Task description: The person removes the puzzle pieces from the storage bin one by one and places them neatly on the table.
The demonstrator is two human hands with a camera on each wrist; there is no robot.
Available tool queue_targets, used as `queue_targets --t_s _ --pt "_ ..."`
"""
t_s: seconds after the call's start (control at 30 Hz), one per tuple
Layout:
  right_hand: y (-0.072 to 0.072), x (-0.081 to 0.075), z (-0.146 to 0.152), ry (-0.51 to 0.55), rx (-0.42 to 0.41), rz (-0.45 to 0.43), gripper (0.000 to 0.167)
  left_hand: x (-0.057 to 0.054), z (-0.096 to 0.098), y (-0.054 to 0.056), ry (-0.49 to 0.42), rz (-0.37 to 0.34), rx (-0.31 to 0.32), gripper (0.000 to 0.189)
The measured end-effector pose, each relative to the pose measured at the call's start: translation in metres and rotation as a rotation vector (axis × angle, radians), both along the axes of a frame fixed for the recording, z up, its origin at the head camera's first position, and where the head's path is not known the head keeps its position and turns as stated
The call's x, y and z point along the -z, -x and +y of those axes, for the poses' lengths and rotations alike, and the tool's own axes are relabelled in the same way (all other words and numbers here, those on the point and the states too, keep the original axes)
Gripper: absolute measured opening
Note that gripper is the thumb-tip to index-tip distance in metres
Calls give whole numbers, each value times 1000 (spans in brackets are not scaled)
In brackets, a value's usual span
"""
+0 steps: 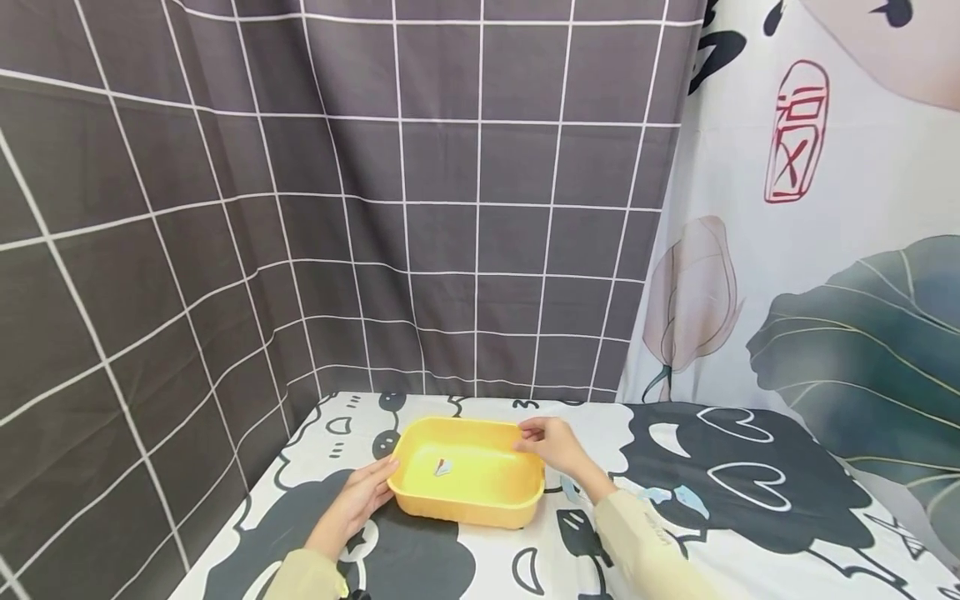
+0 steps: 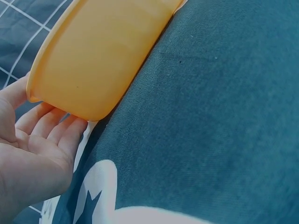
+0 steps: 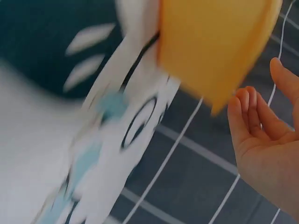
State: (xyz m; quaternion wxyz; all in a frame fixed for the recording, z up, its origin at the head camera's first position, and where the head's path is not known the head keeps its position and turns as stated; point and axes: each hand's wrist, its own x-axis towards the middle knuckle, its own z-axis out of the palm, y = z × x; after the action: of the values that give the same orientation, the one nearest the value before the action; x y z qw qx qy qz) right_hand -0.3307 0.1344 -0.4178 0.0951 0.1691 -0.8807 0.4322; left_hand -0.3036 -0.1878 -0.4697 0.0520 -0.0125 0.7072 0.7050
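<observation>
A yellow rectangular plastic basin (image 1: 480,510) stands on the patterned cloth in the head view. At its left end my left hand (image 1: 363,497) holds the rim, thumb at the top edge and fingers against the outer side, as the basin wall (image 2: 107,51) shows in the left wrist view. My right hand (image 1: 553,446) is over the right end of the basin, its fingers loosely bent. In the right wrist view, the right hand (image 3: 268,135) has its thumb apart from the fingers, close by the basin's rim. A small white piece with red and dark marks (image 1: 442,467) lies on the basin floor.
The cloth (image 1: 600,425) is white with dark cartoon prints. Light blue patches (image 1: 690,502) show right of the basin; whether printed or loose, I cannot tell. A dark grid curtain (image 1: 442,233) hangs behind and left, a floral curtain (image 1: 720,333) at the right.
</observation>
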Motion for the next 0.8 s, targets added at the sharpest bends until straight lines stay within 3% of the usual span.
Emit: queue_targets --t_s 0.37,0.8 --pt "12 16 -79 50 -86 -101 43 2 -2 3 2 5 24 65" --pt "23 30 -122 64 -98 -127 33 4 -4 5 11 16 49 63"
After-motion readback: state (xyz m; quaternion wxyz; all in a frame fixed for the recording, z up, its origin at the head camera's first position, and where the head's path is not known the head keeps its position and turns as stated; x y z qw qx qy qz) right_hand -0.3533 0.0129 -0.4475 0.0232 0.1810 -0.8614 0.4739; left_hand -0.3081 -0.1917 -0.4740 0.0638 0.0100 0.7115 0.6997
